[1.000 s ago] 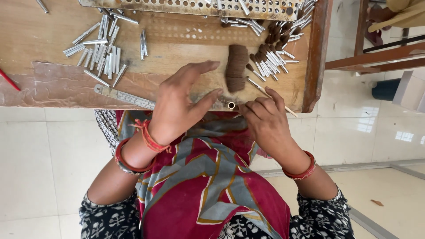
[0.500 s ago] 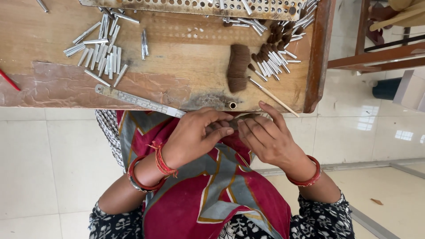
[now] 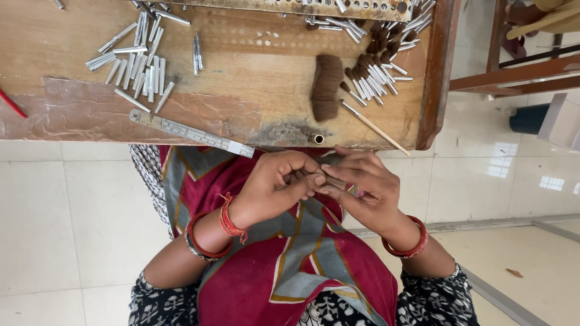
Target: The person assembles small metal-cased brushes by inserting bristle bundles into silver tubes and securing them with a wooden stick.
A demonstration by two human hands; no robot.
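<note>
Both my hands meet over my lap, just below the front edge of the wooden table [image 3: 54, 124]. My left hand [image 3: 281, 184] is curled, its fingertips pinching a small brown tuft [image 3: 334, 181]. My right hand [image 3: 365, 187] presses on the same tuft from the other side, so most of it is hidden. A thick bundle of brown hair [image 3: 326, 87] lies on the table just above my hands. A thin wooden stick with a metal sleeve [image 3: 374, 128] lies slanted near the edge. A small metal tube [image 3: 318, 139] sits at the table's front edge.
Several loose metal sleeves [image 3: 136, 63] lie at the table's left. Several sleeves filled with brown hair [image 3: 377, 75] are heaped at the right. A metal ruler [image 3: 192, 133] overhangs the front edge. A perforated metal strip [image 3: 290, 7] runs along the back. Wooden furniture [image 3: 513, 72] stands right.
My left hand came off the table edge and dropped toward my lap to meet the right hand. Both hands now close together on the small tuft.
</note>
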